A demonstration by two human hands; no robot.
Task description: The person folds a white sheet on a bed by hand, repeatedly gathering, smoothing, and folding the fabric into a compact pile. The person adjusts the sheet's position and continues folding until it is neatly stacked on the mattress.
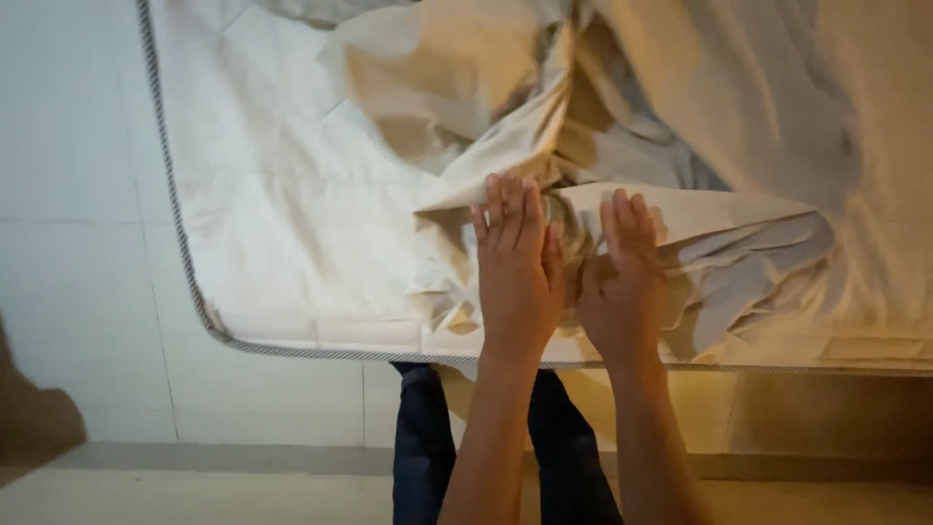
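A cream bedsheet [321, 185] lies rumpled over a mattress [185, 262] with a grey piped edge. My left hand [513, 272] rests flat on the sheet near the mattress's front edge, fingers straight and together. My right hand [622, 282] lies flat beside it, palm down, pressing a folded flap of the sheet. Between the two hands the cloth bunches into a raised crease [569, 228]. Neither hand grips the fabric.
White tiled floor [78, 243] runs along the left of the mattress. My dark-trousered legs [428, 447] stand against the front edge. A dark shadow [34, 418] sits at the lower left. More heaped sheet [758, 117] covers the upper right.
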